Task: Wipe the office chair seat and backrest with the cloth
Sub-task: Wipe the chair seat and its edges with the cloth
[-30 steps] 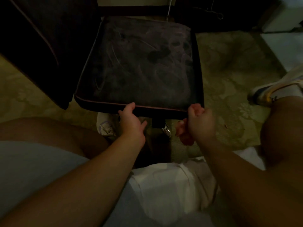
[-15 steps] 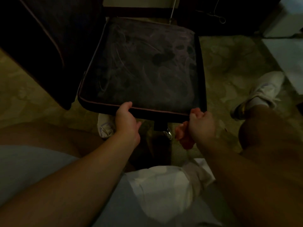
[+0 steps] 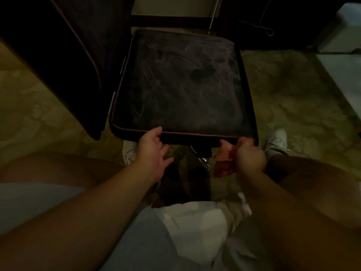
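Dark fabric covers the chair seat (image 3: 185, 85), its top streaked with pale smears and its rim piped in a lighter line. No container shows anywhere. The backrest (image 3: 64, 55) stands at the seat's left side, dark and hard to read. At the seat's near edge, the person's left hand (image 3: 154, 153) rests with fingers loosely spread, thumb touching the piping. The right hand (image 3: 248, 155) is curled round a reddish cloth (image 3: 224, 159), bunched and pressed against the seat's front right corner. Patterned floor (image 3: 293, 94) lies open on both sides of the seat; a white shoe (image 3: 275, 141) sits just right of that corner. Bare knees flank the chair's chrome base (image 3: 204, 161).
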A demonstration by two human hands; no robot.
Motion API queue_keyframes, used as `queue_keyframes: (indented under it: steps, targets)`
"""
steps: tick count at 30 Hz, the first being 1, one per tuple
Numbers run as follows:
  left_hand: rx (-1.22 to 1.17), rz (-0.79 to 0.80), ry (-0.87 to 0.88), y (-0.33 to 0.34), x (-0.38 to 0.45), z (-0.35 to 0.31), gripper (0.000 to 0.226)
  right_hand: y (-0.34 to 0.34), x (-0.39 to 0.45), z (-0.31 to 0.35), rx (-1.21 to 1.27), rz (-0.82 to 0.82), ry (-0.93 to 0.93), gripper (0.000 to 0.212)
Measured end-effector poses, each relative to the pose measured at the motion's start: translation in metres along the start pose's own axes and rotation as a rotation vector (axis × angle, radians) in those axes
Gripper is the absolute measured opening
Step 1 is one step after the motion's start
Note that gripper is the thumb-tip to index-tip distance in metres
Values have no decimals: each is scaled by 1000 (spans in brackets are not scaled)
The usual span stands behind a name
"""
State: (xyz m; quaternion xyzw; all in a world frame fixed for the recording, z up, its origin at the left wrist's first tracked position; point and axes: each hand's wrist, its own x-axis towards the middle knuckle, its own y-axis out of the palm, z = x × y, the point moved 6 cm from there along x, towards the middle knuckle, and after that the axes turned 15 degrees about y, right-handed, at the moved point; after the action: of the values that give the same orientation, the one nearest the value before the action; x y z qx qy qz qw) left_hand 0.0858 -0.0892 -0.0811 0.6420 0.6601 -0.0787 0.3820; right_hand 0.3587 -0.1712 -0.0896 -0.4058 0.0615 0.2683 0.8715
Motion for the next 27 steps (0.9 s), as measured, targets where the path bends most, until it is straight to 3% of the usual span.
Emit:
queue_keyframes:
  steps: [3, 4, 6, 9, 12, 15, 21, 25, 27]
  targets:
    - [-51, -34, 1, 1, -2, 2, 77, -44, 40, -15, 194, -158, 329, 31]
    - [-60, -34, -7, 2, -2, 2, 78, -48, 44, -14, 203, -183, 343, 37]
    - [-58, -31, -31, 6, 0, 3, 79, -31, 33, 1, 44, -108, 201, 42]
    - [-50, -155, 12, -3, 7, -8, 71, 1, 1, 9, -103, 38, 66, 26]
    - [-72, -272, 108, -23, 16, -22, 63, -8, 6, 0, 64, -68, 146, 22]
    - [-121, -251, 135, -29, 20, -26, 64, -26, 18, -3, 238, -128, 233, 24]
    - [-103, -260, 164, -25, 6, -23, 82, 10, -32, 18, -31, 37, 24, 13]
    - [-69, -280, 227, -27, 9, -39, 59, -6, 2, 1, 215, -99, 180, 23]
    - [-112, -302, 253, -30, 10, -46, 50, -9, 22, -7, 166, -128, 172, 28]
